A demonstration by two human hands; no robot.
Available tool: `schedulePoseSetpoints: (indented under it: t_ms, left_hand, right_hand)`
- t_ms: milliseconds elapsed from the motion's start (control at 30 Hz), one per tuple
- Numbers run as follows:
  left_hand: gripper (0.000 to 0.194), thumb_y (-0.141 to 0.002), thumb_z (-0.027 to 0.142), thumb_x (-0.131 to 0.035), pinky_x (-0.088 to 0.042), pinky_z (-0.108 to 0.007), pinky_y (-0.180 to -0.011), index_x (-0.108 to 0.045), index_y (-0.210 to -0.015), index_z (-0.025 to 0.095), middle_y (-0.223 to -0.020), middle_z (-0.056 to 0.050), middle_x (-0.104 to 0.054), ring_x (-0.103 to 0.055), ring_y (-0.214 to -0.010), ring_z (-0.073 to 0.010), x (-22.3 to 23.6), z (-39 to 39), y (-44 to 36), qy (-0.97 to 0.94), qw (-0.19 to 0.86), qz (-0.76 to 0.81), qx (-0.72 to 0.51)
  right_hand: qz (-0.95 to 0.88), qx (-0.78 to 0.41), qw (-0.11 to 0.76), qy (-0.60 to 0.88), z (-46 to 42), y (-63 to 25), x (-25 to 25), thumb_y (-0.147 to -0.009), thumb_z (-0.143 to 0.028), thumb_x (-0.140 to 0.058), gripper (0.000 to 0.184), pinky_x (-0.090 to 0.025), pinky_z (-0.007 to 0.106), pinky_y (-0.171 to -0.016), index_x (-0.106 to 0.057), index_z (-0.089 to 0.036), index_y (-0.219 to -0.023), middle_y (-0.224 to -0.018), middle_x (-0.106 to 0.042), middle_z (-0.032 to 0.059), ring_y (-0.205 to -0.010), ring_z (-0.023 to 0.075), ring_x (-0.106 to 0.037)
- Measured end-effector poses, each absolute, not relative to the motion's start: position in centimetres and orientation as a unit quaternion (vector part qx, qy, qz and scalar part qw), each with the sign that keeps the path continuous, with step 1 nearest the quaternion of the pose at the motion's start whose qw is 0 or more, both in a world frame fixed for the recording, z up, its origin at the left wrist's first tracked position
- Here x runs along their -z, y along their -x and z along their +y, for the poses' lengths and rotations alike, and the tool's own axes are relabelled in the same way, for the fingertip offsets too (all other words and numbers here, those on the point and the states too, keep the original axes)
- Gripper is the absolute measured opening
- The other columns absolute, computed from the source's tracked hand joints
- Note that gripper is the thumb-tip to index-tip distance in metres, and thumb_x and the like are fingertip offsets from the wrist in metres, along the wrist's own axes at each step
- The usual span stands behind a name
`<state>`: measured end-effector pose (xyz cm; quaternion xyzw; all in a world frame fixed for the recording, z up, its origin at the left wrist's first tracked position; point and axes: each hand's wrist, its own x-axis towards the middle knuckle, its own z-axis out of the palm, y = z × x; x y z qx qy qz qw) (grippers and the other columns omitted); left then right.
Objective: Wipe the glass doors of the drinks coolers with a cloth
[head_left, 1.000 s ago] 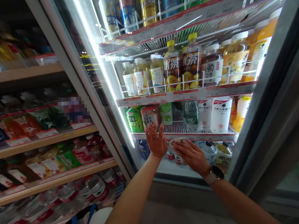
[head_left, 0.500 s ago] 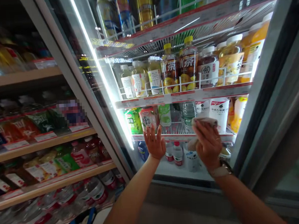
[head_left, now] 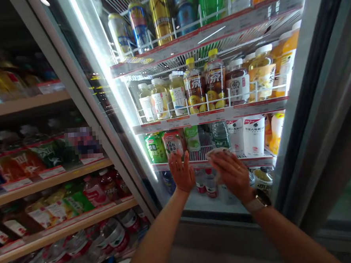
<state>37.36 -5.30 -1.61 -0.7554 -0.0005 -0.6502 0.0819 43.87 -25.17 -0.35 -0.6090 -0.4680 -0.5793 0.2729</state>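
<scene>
My left hand [head_left: 182,174] is raised with its fingers spread, in front of a pink drink bottle [head_left: 173,141] and the lower shelf's front edge. Nothing is in it; the palm faces the fridge, seemingly flat on the glass door. To its right, my right hand [head_left: 233,177] presses a pale, crumpled cloth [head_left: 220,150] under its fingers. The cloth covers part of the same shelf edge, just below a clear bottle with a green label [head_left: 220,134]. A watch [head_left: 262,199] is on my right wrist.
Bottles of iced tea [head_left: 215,79] and other drinks line the middle shelf [head_left: 210,115], with cans [head_left: 161,17] above. White cartons [head_left: 253,134] stand right of the clear bottle. Left of the fridge frame, a wooden rack [head_left: 64,219] holds more bottles. The dark door frame [head_left: 313,99] bounds the right.
My right hand has moved left and slightly down with the cloth, closer to my left hand. My left hand stays nearly in place. The view has shifted slightly.
</scene>
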Motion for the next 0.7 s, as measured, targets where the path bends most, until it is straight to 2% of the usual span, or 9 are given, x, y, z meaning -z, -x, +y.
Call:
schedulePoseSetpoints:
  t_ms: [133,200,333,500,700]
  left_hand:
    - [0.059,-0.095,0.022,-0.04,-0.018,-0.051,-0.12,-0.026,-0.152,0.019,-0.16,-0.01,-0.02,-0.013,-0.149,-0.0284,1.6,-5.3,-37.4,0.756,0.077,0.005,0.65]
    - [0.058,-0.095,0.022,-0.039,-0.018,-0.05,-0.121,-0.026,-0.152,0.019,-0.161,-0.01,-0.019,-0.013,-0.149,-0.0282,1.6,-5.4,-37.4,0.756,0.077,0.003,0.65]
    - [0.057,-0.096,0.023,-0.038,-0.017,-0.049,-0.121,-0.026,-0.152,0.019,-0.161,-0.01,-0.018,-0.012,-0.149,-0.0277,1.6,-5.4,-37.5,0.754,0.079,0.003,0.653]
    - [0.056,-0.097,0.026,-0.04,-0.019,-0.049,-0.121,-0.029,-0.151,0.02,-0.16,-0.01,-0.023,-0.013,-0.149,-0.0276,1.8,-5.2,-37.5,0.756,0.079,-0.005,0.65]
    - [0.057,-0.095,0.023,-0.04,-0.023,-0.051,-0.119,-0.03,-0.151,0.02,-0.158,-0.011,-0.028,-0.015,-0.149,-0.0278,1.8,-5.1,-37.5,0.754,0.088,-0.009,0.651]
  right_hand:
    - [-0.289,0.658,0.365,0.591,-27.2,-45.6,-3.1,-0.091,-0.002,-0.041,0.055,-0.032,0.053,-0.117,-0.053,-0.03,-0.137,-0.134,-0.062,0.0033,-0.134,0.0248,-0.048]
    - [-0.261,0.666,0.384,0.583,-27.0,-45.7,-3.4,-0.091,-0.002,-0.039,0.056,-0.033,0.055,-0.116,-0.054,-0.03,-0.137,-0.136,-0.06,0.004,-0.134,0.0261,-0.047]
    - [-0.321,0.631,0.361,0.608,-24.8,-44.1,-1.6,-0.091,-0.001,-0.04,0.054,-0.037,0.046,-0.115,-0.056,-0.028,-0.134,-0.128,-0.066,0.004,-0.128,0.0214,-0.054]
    - [-0.481,0.555,0.299,0.609,-22.3,-42.0,3.1,-0.094,-0.008,-0.05,0.039,-0.034,0.031,-0.117,-0.063,-0.025,-0.126,-0.12,-0.07,0.0012,-0.114,0.0122,-0.064]
    - [-0.576,0.515,0.234,0.59,-21.8,-41.9,6.9,-0.095,-0.011,-0.049,0.035,-0.044,0.028,-0.111,-0.065,-0.028,-0.122,-0.12,-0.07,-0.0025,-0.108,0.0102,-0.066]
